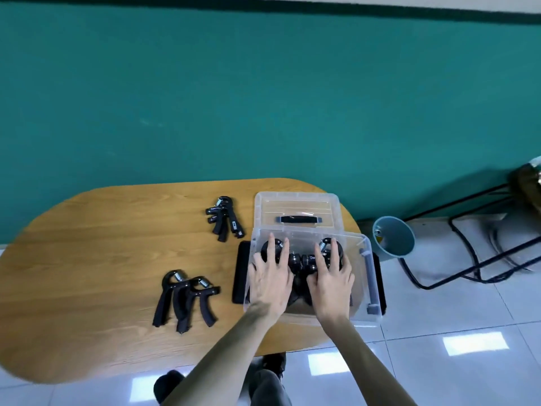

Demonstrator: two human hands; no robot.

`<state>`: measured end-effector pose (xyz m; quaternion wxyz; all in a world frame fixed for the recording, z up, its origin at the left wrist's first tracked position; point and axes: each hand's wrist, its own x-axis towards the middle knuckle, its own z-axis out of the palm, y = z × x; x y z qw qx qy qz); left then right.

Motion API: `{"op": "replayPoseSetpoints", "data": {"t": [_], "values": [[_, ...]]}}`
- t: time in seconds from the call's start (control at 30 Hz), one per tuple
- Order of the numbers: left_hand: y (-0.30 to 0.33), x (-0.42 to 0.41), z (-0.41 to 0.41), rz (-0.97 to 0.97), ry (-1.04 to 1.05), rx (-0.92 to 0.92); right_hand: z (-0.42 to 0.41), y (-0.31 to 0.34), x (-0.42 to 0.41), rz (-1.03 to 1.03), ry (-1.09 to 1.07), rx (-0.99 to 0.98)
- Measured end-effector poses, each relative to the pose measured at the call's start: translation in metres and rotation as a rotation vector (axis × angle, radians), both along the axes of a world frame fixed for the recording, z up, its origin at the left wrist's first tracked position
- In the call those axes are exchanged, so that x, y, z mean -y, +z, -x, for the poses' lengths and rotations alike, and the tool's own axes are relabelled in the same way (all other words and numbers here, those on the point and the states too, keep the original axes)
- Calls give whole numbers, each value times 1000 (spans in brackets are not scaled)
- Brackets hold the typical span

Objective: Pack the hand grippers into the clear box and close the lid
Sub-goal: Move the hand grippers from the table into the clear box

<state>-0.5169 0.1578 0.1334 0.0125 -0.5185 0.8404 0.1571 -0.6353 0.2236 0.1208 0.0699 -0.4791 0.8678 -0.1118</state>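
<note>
Inside clear box (366, 276), hand grippers (301, 260) under both flat hands.

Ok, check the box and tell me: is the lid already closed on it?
No. The lid lies on the table behind the clear box, which is open on top with both hands inside.

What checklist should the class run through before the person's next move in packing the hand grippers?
1. Clear box open and reachable: ok.
2. Lid off, lying behind the box: ok.
3. Grippers in the box settled flat: cannot tell; left hand and right hand cover them.
4. All grippers packed: not ok; near pile and far pile remain on the table.
5. Hands free for the next pickup: not ok, both press into the box.
</note>
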Motion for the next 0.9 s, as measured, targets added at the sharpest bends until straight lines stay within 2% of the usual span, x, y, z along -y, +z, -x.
{"op": "replayPoseSetpoints", "data": {"t": [0.43,0.7,0.9], "values": [[-71,-4,52,-85,31,111,62,-76,-2,-192,63,130],[-100,2,65,-68,79,176,74,-102,6,-181,84,197],[-104,0,66,-72,121,135,72,-102,8,-211,81,150]]}}
